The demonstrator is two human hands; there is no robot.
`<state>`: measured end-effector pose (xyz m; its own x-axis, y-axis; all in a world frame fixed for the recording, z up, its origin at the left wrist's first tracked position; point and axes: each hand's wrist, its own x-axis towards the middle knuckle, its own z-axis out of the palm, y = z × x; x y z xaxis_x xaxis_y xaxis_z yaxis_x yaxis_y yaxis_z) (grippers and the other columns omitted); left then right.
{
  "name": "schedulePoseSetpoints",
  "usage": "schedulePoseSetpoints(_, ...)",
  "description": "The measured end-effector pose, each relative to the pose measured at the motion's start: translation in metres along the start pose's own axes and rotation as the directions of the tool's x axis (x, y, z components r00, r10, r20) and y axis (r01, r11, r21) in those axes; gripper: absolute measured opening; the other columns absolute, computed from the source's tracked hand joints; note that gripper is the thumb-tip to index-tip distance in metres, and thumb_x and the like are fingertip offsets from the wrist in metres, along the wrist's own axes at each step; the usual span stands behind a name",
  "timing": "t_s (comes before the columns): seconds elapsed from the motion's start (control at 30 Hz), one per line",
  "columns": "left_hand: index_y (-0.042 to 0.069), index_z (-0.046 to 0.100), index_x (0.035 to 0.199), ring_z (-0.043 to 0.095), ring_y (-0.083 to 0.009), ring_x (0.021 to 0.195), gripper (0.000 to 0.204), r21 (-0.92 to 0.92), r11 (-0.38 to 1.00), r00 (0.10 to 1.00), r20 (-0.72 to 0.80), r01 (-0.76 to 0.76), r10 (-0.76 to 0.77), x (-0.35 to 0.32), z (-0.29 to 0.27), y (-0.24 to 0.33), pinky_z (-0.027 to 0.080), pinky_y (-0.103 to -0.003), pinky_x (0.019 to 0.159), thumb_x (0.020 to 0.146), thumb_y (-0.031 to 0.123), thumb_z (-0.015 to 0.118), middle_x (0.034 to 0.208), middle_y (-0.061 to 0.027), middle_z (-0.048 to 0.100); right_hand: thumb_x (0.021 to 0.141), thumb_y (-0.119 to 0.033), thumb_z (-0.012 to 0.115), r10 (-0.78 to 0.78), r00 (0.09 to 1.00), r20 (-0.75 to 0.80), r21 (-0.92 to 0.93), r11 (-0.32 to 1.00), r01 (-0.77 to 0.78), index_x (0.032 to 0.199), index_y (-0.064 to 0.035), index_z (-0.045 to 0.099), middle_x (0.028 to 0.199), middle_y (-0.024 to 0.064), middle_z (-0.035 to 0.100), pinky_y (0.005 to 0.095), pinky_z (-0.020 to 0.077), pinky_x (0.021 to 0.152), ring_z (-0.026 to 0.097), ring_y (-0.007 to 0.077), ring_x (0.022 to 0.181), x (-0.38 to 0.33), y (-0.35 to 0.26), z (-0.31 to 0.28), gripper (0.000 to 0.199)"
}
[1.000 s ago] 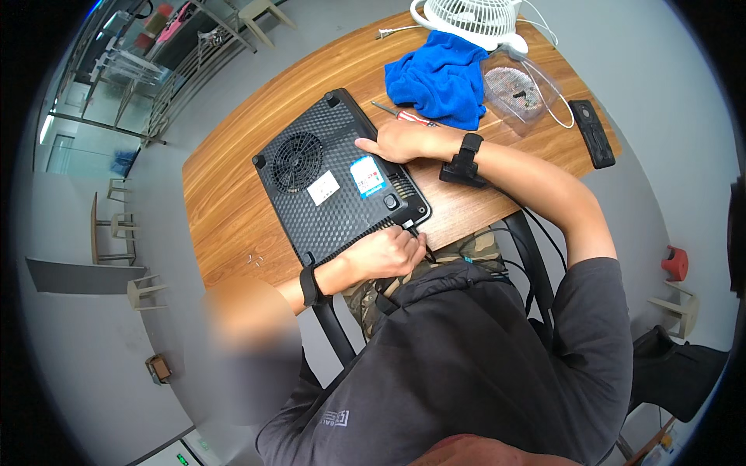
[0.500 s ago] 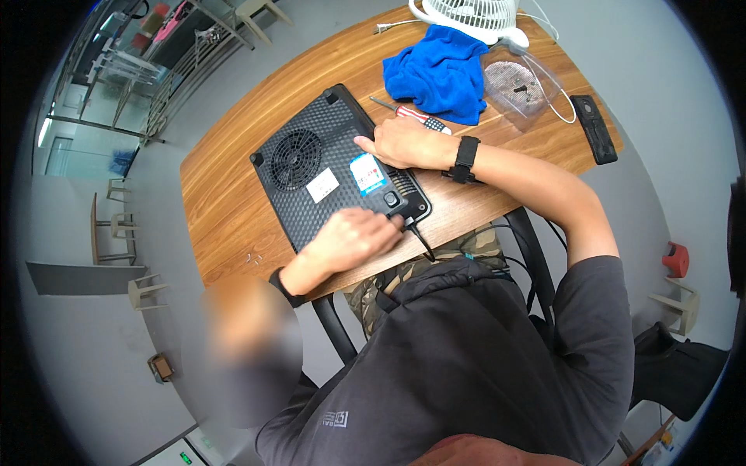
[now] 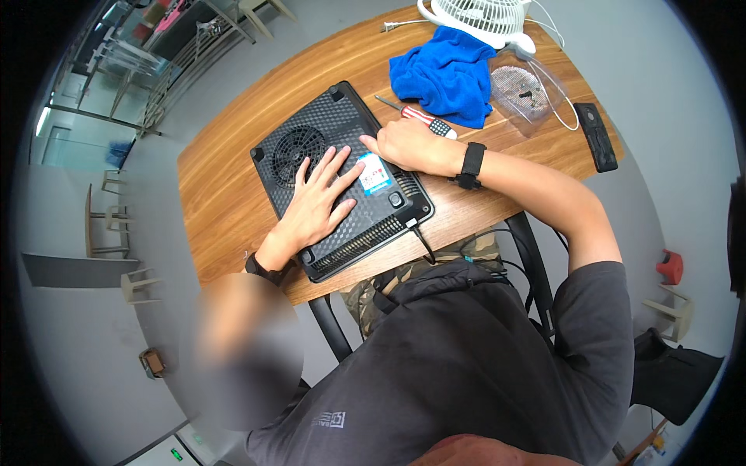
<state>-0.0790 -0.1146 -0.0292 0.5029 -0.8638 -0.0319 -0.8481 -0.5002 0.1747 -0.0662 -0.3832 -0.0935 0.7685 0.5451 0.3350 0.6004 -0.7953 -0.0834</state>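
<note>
A black induction cooker (image 3: 342,128) lies upside down on the table, its textured base, round fan grille (image 3: 299,151) and corner feet facing up. My left hand (image 3: 315,206) rests flat on the base with fingers spread, covering the white label and part of the grille. Along the right edge, my right hand (image 3: 412,145) grips the cooker, thumb on the base and the other fingers folded at the side, partly hidden. A blue-and-white sticker (image 3: 374,175) shows between the hands. Just beyond my right hand lies a screwdriver (image 3: 423,118) with a red, white and dark patterned handle.
A crumpled blue cloth (image 3: 443,78) lies beyond the screwdriver, beside a clear plastic bag (image 3: 517,89) with small dark pieces on it. Behind stands a white fan (image 3: 478,19). A black case (image 3: 596,136) sits at the table's right edge. A black cord (image 3: 423,242) leaves the cooker's near edge.
My left hand has moved up and away from the cord at the near corner onto the middle of the base, its fingers now spread. The right hand stays at the edge.
</note>
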Motion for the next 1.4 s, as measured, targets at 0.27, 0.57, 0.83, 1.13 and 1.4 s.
schedulePoseSetpoints(0.27,0.023,0.046,0.156,0.025,-0.0344,0.156,0.059,0.034,0.999,0.999,-0.044,0.005,-0.003,0.002,0.01,0.0,0.012,-0.063,0.123,0.099,0.036,0.058,0.167,-0.0118,0.031,0.107,-0.034,0.048,0.1,0.995,-0.021,0.05,0.994,-0.099,0.072,-0.0001,0.071,0.07,0.0211,0.07,0.0468,0.0583,0.061,0.071,0.038,0.067,-0.001,-0.01,-0.001,0.055)
schedulePoseSetpoints(0.57,0.023,0.046,0.156,0.025,-0.0355,0.156,0.063,-0.003,1.0,0.999,-0.033,-0.01,0.01,0.005,0.008,0.0,0.012,-0.065,0.122,0.097,0.037,0.061,0.167,-0.0118,0.032,0.107,-0.03,0.049,0.037,0.999,-0.035,0.034,0.999,-0.036,0.071,0.0005,0.07,0.068,0.0205,0.069,0.0477,0.058,0.06,0.07,0.0378,0.064,-0.001,-0.008,0.001,0.052)
schedulePoseSetpoints(0.83,0.023,0.045,0.156,0.023,-0.0367,0.156,0.068,-0.028,0.999,0.999,-0.033,-0.024,0.023,0.003,0.01,-0.003,0.01,-0.066,0.122,0.092,0.035,0.065,0.169,-0.013,0.028,0.107,-0.037,0.046,0.112,0.992,0.05,0.119,0.986,-0.117,0.071,0.0013,0.073,0.073,0.022,0.072,0.0495,0.0582,0.062,0.072,0.0399,0.067,0.004,-0.006,0.001,0.059)
schedulePoseSetpoints(1.13,0.024,0.045,0.157,0.024,-0.0339,0.157,0.067,-0.051,0.999,0.998,-0.06,-0.012,0.009,0.002,0.004,-0.002,0.011,-0.066,0.123,0.094,0.04,0.064,0.168,-0.012,0.03,0.105,-0.055,0.045,0.192,0.975,0.11,-0.047,0.981,-0.188,0.089,0.0021,0.071,0.077,0.02,0.072,0.0484,0.0593,0.068,0.073,0.0401,0.079,0.06,0.009,-0.03,0.065)
schedulePoseSetpoints(1.4,0.024,0.043,0.158,0.024,-0.0357,0.156,0.068,-0.083,0.996,0.997,-0.081,-0.024,0.017,0.001,0.008,-0.005,0.013,-0.068,0.122,0.095,0.041,0.064,0.168,-0.0131,0.029,0.109,-0.049,0.039,0.074,0.909,0.41,-0.123,0.992,-0.025,0.105,-0.0026,0.075,0.081,0.0165,0.073,0.0474,0.0595,0.066,0.074,0.0348,0.085,0.076,0.006,-0.028,0.059)
